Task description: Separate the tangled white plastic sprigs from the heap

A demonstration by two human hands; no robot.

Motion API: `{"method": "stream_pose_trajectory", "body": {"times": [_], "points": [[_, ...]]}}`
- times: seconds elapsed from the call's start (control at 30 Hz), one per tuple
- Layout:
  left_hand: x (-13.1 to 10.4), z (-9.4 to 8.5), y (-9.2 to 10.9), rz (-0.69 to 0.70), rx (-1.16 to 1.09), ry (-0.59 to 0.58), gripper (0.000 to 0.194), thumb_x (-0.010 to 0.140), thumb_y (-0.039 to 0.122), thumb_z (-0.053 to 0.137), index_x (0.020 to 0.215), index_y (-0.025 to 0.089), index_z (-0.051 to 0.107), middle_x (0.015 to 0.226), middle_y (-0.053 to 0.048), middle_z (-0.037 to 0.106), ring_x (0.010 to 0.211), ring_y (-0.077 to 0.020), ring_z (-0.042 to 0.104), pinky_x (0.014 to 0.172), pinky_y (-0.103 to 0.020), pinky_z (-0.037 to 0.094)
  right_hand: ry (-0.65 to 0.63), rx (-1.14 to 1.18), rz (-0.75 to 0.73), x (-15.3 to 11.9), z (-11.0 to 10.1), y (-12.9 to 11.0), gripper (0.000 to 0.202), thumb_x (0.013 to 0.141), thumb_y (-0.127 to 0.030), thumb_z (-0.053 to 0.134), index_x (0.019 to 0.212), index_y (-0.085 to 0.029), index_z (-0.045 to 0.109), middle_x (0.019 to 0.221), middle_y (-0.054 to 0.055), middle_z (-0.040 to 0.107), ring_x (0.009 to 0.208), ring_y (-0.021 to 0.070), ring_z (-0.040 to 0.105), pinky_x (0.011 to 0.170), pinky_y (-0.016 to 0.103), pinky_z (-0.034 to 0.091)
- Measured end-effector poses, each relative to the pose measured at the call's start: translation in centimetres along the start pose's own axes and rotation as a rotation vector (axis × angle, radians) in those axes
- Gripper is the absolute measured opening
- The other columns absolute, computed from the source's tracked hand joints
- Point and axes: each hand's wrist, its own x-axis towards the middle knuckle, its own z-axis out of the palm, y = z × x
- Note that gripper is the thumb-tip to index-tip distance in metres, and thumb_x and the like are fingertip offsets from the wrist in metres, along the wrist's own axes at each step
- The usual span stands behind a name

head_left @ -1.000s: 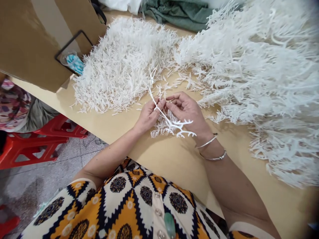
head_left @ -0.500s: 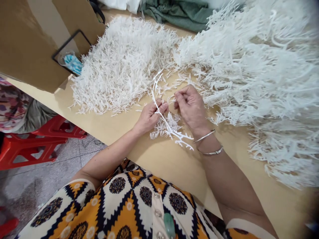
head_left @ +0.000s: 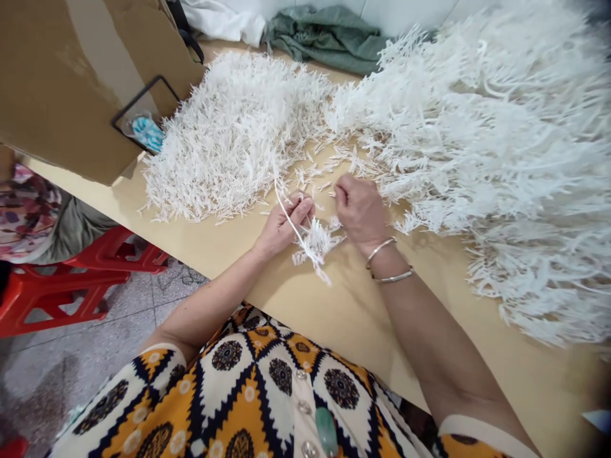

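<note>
A thin white plastic branch stem (head_left: 301,240) runs across the front of my left hand (head_left: 285,224), which pinches it between thumb and fingers. Its lower end looks blurred and hangs over a small heap of white sprigs (head_left: 324,236) on the table. To the right, my right hand (head_left: 361,207) is closed just above the tabletop, apart from the stem. Its fingertips are turned away, so what they hold, if anything, is hidden.
Behind my left hand lies a broad pile of short white sprigs (head_left: 233,140). A larger heap of white branches (head_left: 496,146) covers the right side. At left stand a cardboard box (head_left: 62,83) and red stools (head_left: 62,286), with a seated person (head_left: 28,216) there. Green cloth (head_left: 329,38) lies at the back.
The stem in my left hand has swung, its lower end now further left and blurred. My right hand has turned and its fingers have curled in. The view has shifted slightly.
</note>
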Motion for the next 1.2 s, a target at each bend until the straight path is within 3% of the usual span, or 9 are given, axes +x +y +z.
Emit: {"method": "stream_pose_trajectory", "body": {"times": [0.13,0.27,0.33,0.47,0.6,0.73,0.87,1.03,1.2], "points": [[0.2,0.2,-0.1,-0.077,-0.143,0.054,0.045,0.101,0.061,0.061,0.082,0.020,0.061,0.072,0.001,0.053,0.064,-0.0092,0.049,0.062,-0.027,0.041,0.134,0.232,0.115,0.0,-1.1,1.4,0.011,0.102,-0.032,0.056,0.103,-0.028,0.065,0.089,0.003,0.071,0.080,0.0211,0.066,0.086,0.042,0.056],[0.7,0.3,-0.4,-0.119,-0.204,0.133,0.042,0.097,0.060,0.067,0.086,0.020,0.064,0.077,0.001,0.058,0.066,-0.0086,0.052,0.064,-0.026,0.045,0.230,0.264,-0.032,0.0,-2.3,0.5,0.027,0.102,-0.036,0.062,0.127,-0.028,0.067,0.144,0.012,0.066,0.129,0.0279,0.065,0.102,0.050,0.056],[0.9,0.3,-0.6,-0.116,-0.233,0.152,0.040,0.097,0.059,0.068,0.087,0.020,0.065,0.079,0.000,0.059,0.067,-0.0086,0.053,0.064,-0.026,0.046,0.185,0.302,-0.048,-0.2,-2.8,-0.7,0.023,0.103,-0.041,0.062,0.122,-0.028,0.069,0.136,0.011,0.070,0.129,0.0277,0.065,0.105,0.050,0.055],[0.9,0.2,-0.9,-0.098,-0.238,0.137,0.038,0.097,0.058,0.070,0.089,0.020,0.066,0.080,0.001,0.060,0.070,-0.0080,0.057,0.066,-0.024,0.048,0.007,0.327,-0.078,-0.8,-3.0,-3.0,0.018,0.094,-0.041,0.077,0.103,-0.027,0.070,0.101,0.004,0.076,0.100,0.0242,0.072,0.099,0.045,0.054],[0.9,0.2,-0.9,-0.090,-0.261,0.137,0.036,0.086,0.053,0.084,0.101,0.022,0.071,0.089,0.001,0.067,0.077,-0.0073,0.062,0.071,-0.022,0.051,0.037,0.356,-0.014,-1.0,-2.1,-3.3,0.003,0.095,-0.026,0.073,0.093,-0.026,0.071,0.093,0.001,0.077,0.092,0.0208,0.072,0.090,0.040,0.055],[0.9,0.5,-0.8,-0.111,-0.240,0.089,0.041,0.080,0.051,0.089,0.100,0.020,0.073,0.086,0.001,0.068,0.075,-0.0069,0.060,0.068,-0.021,0.048,0.020,0.548,0.126,-1.0,-1.5,-2.7,0.009,0.098,-0.031,0.069,0.092,-0.024,0.068,0.086,0.000,0.072,0.081,0.0167,0.068,0.079,0.034,0.056],[0.7,0.7,-0.8,-0.122,-0.138,0.044,0.040,0.082,0.051,0.088,0.098,0.018,0.073,0.083,0.001,0.068,0.072,-0.0071,0.059,0.068,-0.023,0.046,0.026,0.632,0.144,-1.1,-1.3,-2.8,0.012,0.099,-0.035,0.067,0.093,-0.025,0.065,0.082,-0.001,0.066,0.074,0.0143,0.062,0.072,0.032,0.053],[0.7,0.5,-0.9,-0.107,-0.058,0.046,0.042,0.077,0.050,0.091,0.091,0.017,0.070,0.073,0.004,0.062,0.066,-0.0061,0.054,0.064,-0.022,0.043,0.116,0.384,0.034,-1.2,-1.5,-2.8,0.010,0.099,-0.028,0.063,0.090,-0.025,0.063,0.087,0.002,0.065,0.083,0.0192,0.064,0.081,0.039,0.053],[0.5,0.1,-0.4,-0.081,-0.003,-0.021,0.043,0.082,0.055,0.085,0.085,0.017,0.065,0.070,0.004,0.061,0.063,-0.0064,0.053,0.062,-0.023,0.042,0.082,0.083,0.028,-0.5,-1.6,0.0,0.017,0.101,-0.033,0.052,0.086,-0.026,0.054,0.087,0.007,0.061,0.089,0.0279,0.063,0.092,0.051,0.050]]}}
